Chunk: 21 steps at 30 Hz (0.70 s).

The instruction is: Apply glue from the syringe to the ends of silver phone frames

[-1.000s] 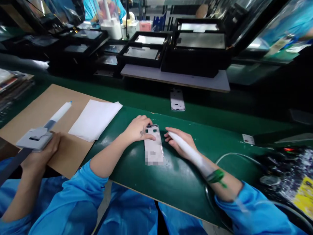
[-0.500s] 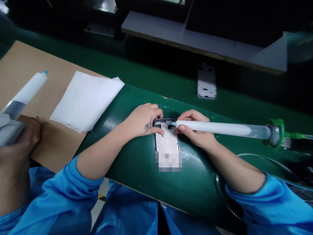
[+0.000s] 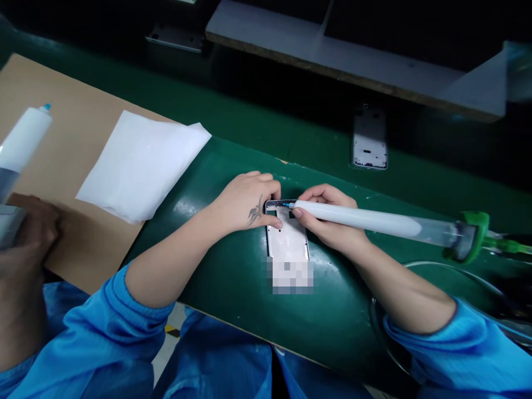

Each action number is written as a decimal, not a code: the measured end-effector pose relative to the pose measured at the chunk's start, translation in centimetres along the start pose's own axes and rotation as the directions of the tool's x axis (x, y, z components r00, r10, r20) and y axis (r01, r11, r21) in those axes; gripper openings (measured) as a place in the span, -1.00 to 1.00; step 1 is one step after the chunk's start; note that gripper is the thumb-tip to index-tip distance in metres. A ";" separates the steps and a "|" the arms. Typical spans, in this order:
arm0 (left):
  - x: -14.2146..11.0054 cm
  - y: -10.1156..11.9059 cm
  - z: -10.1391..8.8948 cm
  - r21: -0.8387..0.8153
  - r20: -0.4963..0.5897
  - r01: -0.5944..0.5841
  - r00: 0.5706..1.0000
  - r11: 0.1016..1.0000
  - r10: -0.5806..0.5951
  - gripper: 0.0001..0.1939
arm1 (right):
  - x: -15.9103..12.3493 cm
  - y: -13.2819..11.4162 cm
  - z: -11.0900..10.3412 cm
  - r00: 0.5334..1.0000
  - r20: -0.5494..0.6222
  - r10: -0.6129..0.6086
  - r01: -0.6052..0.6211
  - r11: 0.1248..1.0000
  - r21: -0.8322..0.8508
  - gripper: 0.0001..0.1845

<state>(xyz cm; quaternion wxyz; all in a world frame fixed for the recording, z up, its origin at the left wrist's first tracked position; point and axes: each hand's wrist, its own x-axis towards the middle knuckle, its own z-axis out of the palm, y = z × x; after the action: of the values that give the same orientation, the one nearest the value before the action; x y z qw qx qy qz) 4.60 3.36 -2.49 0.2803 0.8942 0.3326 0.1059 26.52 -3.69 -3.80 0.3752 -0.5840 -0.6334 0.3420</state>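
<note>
A phone frame (image 3: 287, 241) with a pale inner plate and dark rim lies on the green work surface, its lower end blurred out. My left hand (image 3: 251, 204) grips its upper left edge, thumb on the plate and fingers behind the top corner. In my right hand (image 3: 330, 221) is a dispensing syringe (image 3: 369, 219) filled with white material, held close to its blue tip (image 3: 286, 205). That tip is at the top end of the frame; whether it touches cannot be told. A green-collared fitting (image 3: 469, 237) caps the syringe's rear.
Another phone frame (image 3: 369, 138) lies behind, below a grey shelf (image 3: 353, 61). To the left, white paper (image 3: 143, 166) rests on brown cardboard (image 3: 103, 252). A co-worker's hand (image 3: 31, 233) is near another blue-tipped syringe (image 3: 27, 136). A clear hose (image 3: 453, 269) curves at right.
The syringe tip has shifted left and up along the top of the phone frame, and the syringe tilts more. My left hand keeps its grip. The co-worker's syringe has moved left.
</note>
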 end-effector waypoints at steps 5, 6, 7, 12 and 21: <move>0.1 0.1 0.0 0.002 -0.005 0.004 1.000 1.000 -0.004 -0.42 | 0.1 -0.3 0.0 1.000 0.006 0.009 -0.009 1.000 0.008 -0.73; 0.0 0.1 0.0 0.001 -0.004 0.006 1.000 1.000 -0.006 -0.41 | 0.1 -0.3 0.0 1.000 0.007 0.008 -0.008 1.000 0.009 -0.73; 0.0 0.1 0.0 0.000 -0.002 0.007 1.000 1.000 -0.007 -0.41 | 0.1 -0.3 0.0 1.000 0.007 0.007 -0.007 1.000 0.008 -0.73; 0.0 0.0 0.0 0.008 0.001 0.002 1.000 1.000 -0.002 -0.41 | 0.1 -0.2 0.1 1.000 0.004 0.012 -0.012 1.000 -0.001 -0.73; 0.1 0.3 -0.2 0.008 0.009 0.019 1.000 1.000 -0.019 -0.46 | 0.2 -0.4 0.0 1.000 0.017 0.010 -0.010 1.000 -0.001 -0.73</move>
<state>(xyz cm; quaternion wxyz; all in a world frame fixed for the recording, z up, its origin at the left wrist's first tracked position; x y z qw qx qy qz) 4.78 3.32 -2.14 0.2792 0.8926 0.3402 0.0977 26.30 -3.56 -3.46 0.3677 -0.5847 -0.6337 0.3484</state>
